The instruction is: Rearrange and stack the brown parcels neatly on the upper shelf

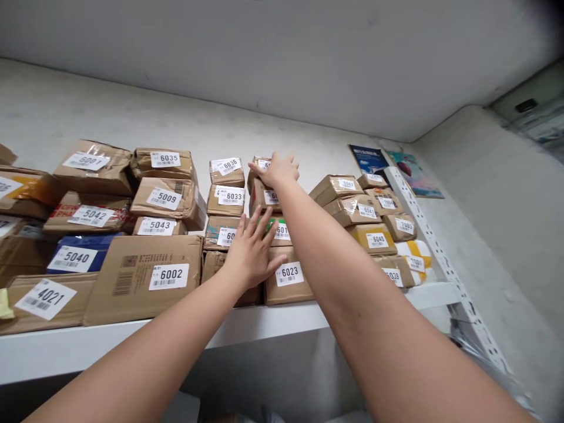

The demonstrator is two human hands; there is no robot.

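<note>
White shelf, hands on taped cardboard parcels

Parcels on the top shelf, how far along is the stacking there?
Done: numbered parcels such as 6002 and 5009 already sit in stacks on the white shelf. In hand: the right hand rests on the top parcel of the middle stack, and the left hand presses flat against the parcels just left of 6023. Left: neither hand has a parcel lifted clear.
</note>
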